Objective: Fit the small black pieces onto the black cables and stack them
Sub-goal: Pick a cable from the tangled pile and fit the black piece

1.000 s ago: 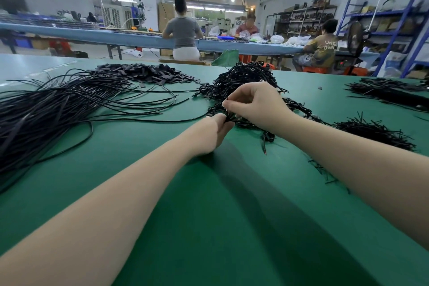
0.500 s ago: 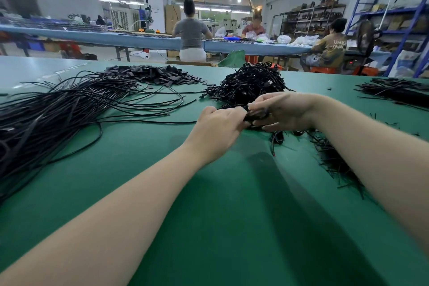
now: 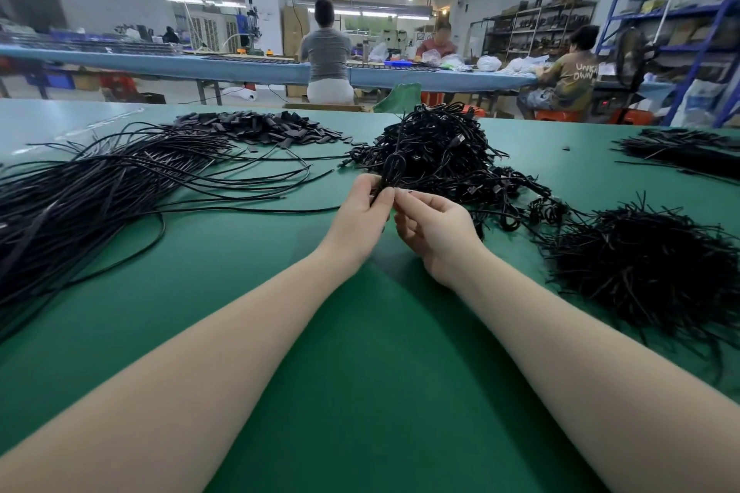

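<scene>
Here | both hands, left hand [image 3: 362,218] and right hand [image 3: 434,228], pinch one looped black cable [image 3: 394,168] | cable stands upright, long axis pointing away over the worktop [image 3: 360,392]

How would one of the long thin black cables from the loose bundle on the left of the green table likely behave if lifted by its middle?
Probably floppy: the long thin black cables lie in sagging curves on the green table. Likely light, since the left hand lifts a looped one by a fingertip pinch. It may snag, because the strands overlap and cross.

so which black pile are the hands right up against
The tangled cable heap at center, directly behind both hands; the other piles lie farther off to either side.
</scene>
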### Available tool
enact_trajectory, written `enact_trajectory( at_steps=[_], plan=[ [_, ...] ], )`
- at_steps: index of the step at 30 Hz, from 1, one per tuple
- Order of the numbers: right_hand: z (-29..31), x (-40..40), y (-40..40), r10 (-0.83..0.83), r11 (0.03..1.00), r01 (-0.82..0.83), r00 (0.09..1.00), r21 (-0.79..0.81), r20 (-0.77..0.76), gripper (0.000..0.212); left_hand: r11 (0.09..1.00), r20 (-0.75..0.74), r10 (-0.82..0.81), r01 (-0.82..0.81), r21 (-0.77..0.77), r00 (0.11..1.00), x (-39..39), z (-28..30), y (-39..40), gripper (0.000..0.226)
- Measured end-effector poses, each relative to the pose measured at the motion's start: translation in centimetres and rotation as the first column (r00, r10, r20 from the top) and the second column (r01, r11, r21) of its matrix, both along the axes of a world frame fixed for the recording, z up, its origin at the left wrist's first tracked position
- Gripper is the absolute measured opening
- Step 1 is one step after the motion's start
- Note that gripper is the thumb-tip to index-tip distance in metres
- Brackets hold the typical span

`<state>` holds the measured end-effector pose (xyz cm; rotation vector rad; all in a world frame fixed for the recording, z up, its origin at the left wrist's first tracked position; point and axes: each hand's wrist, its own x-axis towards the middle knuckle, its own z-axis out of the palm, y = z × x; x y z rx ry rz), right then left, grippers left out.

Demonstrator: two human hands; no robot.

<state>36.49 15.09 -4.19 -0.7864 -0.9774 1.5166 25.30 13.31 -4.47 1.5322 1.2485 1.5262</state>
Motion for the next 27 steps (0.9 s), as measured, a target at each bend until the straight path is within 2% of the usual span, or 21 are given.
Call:
enact_trajectory(
  at_steps=[4, 10, 13, 16, 18, 20, 22, 25, 27],
  plan=[
    [0.2, 0.7, 0.2, 0.066, 0.997, -0.066, 0.998, -0.026, 0.016, 0.005, 0.998, 0.035, -0.063, 0.064, -0.021, 0.997, 0.0, 0.1, 0.0, 0.013],
    [0.5, 1.3, 0.1, 0.134, 0.991, -0.136, 0.980, 0.002, 0.144, 0.006, 0.989, 0.080, -0.138, 0.142, -0.046, 0.987, -0.6, 0.2, 0.1, 0.013],
    [0.8, 1.1, 0.0, 0.084, 0.991, -0.102, 0.977, 0.084, 0.198, 0.004, 0.981, 0.122, -0.164, 0.175, -0.081, 0.979, -1.0, 0.6, -0.1, 0.014],
    [1.2, 1.0, 0.0, -0.019, 0.975, -0.053, 0.947, 0.214, 0.322, 0.004, 0.969, 0.142, -0.198, 0.215, -0.120, 0.970, -1.3, 0.9, -0.2, 0.015],
    [1.3, 1.1, 0.0, -0.216, 0.919, 0.005, 0.843, 0.395, 0.493, 0.009, 0.963, 0.128, -0.200, 0.219, -0.155, 0.971, -1.3, 1.1, -0.3, 0.014],
    [1.3, 1.2, 0.1, -0.462, 0.787, 0.007, 0.669, 0.617, 0.582, 0.013, 0.959, 0.077, -0.168, 0.181, -0.218, 0.983, -1.4, 1.4, -0.3, 0.015],
    [1.3, 1.3, -0.2, -0.585, 0.676, -0.055, 0.565, 0.734, 0.581, 0.010, 0.940, 0.035, -0.149, 0.153, -0.304, 0.988, -1.7, 1.8, -0.4, 0.022],
    [1.1, 1.5, -0.6, -0.708, 0.537, -0.214, 0.411, 0.816, 0.574, 0.007, 0.880, 0.039, -0.160, 0.160, -0.447, 0.986, -2.4, 2.7, -0.6, 0.028],
    [1.3, 1.5, -1.1, -0.852, 0.321, -0.361, 0.294, 0.876, 0.433, 0.005, 0.779, 0.023, -0.189, 0.164, -0.606, 0.982, -2.9, 3.7, -0.9, 0.031]
  ],
)
